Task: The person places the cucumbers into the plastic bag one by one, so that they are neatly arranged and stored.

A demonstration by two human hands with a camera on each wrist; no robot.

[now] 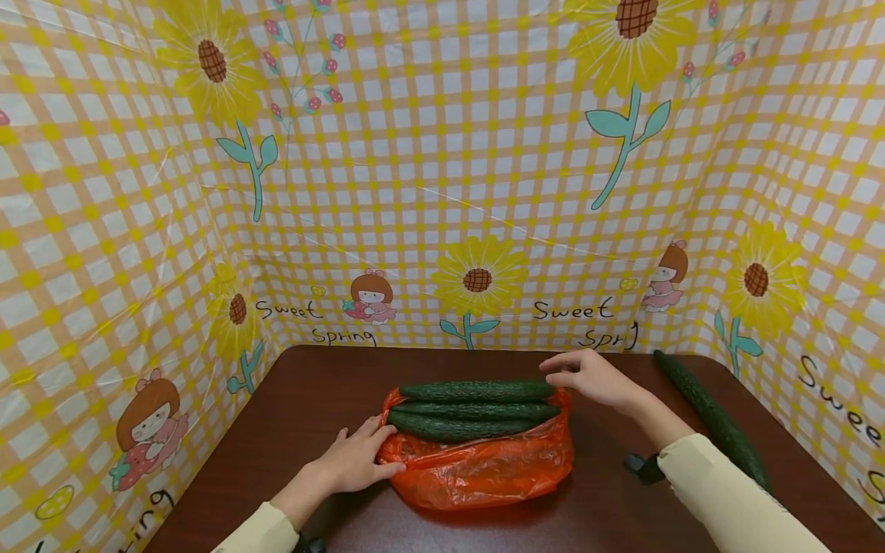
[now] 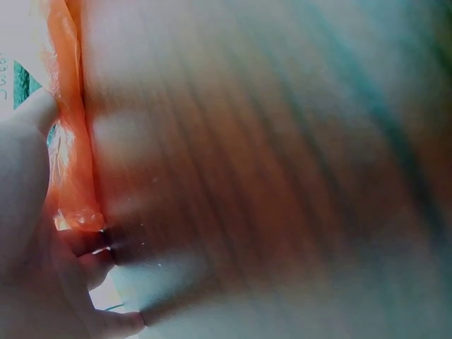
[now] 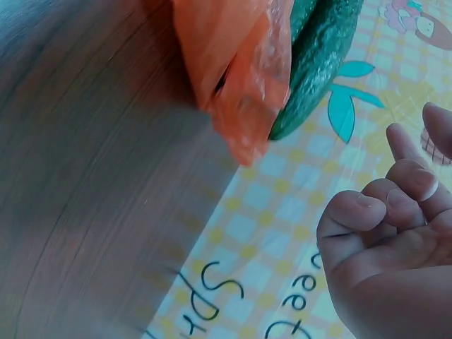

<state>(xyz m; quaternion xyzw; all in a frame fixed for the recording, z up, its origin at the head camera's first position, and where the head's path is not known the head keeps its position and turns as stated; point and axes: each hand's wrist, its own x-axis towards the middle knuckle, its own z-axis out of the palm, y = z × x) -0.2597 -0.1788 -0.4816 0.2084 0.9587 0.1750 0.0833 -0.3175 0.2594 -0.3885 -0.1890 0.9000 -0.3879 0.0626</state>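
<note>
An orange plastic bag [image 1: 484,476] lies on the table with its mouth spread wide. Three dark green cucumbers [image 1: 477,409] lie side by side in it, their upper sides showing. At the bag's left end rests my left hand [image 1: 356,458], fingers spread and thumb against the plastic. The left wrist view shows the bag's edge [image 2: 74,162] alongside that hand. My right hand [image 1: 594,378] hovers by the bag's far right corner, loosely bent and holding nothing. From the right wrist, a cucumber [image 3: 314,78] pokes past the orange plastic, apart from the fingers.
Another cucumber [image 1: 712,415] lies alone along the table's right side, partly behind the right sleeve [image 1: 726,491]. The dark brown table [image 1: 276,407] is walled on three sides by checked cloth [image 1: 442,169] with sunflowers. Black wrist straps show at both cuffs.
</note>
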